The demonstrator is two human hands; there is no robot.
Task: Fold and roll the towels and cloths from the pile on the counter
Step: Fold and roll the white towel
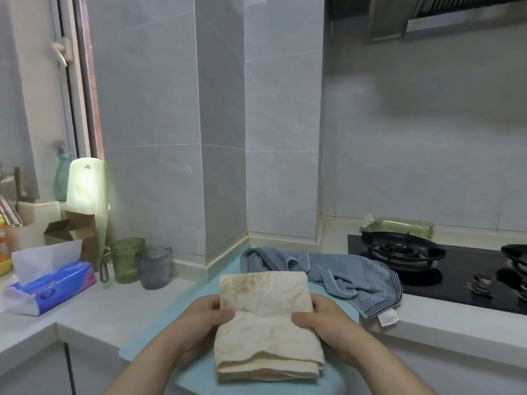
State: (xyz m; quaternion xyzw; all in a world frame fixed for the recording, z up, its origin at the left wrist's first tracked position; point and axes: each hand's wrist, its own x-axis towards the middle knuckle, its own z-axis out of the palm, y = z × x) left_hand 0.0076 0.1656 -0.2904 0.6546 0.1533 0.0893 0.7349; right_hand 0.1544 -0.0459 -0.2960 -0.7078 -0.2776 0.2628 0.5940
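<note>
Both hands grasp the folded cream towel at its middle, the left hand and right hand pinching opposite side edges, thumbs on top. It lies on the pale blue mat at the counter front, its near end seemingly overhanging. Soft, light and limp, it should roll best from that layered end. The blue towel crowds the far side, with the hob to the right.

Colour and pattern record, worktop items.
Worktop: plain white. Cream towel: mottled brownish-yellow staining. Blue-grey towel: band of narrow dark stripes at one end, white label. Mat: plain pale turquoise. Tissue pack: blue, pink-purple end. Cups: translucent green, smoky grey. Hob: glossy black.
</note>
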